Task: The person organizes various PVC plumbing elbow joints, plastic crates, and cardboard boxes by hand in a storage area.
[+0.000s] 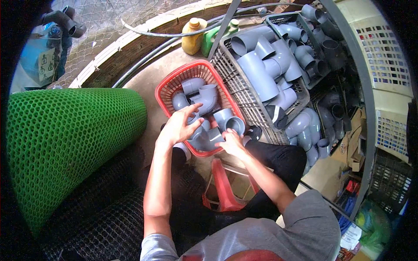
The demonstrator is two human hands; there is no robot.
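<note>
A red plastic basket stands on the floor in front of me, with several grey pipe fittings inside. My left hand hovers over the basket's left part, fingers spread and holding nothing. At the lower right of the basket, my right hand is at the lower edge of a grey elbow fitting whose round opening faces up. Its fingertips are partly bent, and whether they grip the fitting is not clear. Other fittings lie beneath and between the two hands.
Right of the basket, a grey crate holds large grey pipe fittings, with more crates behind. A green mesh roll lies at left. Yellow and green jugs stand at the back. A red stool is below me.
</note>
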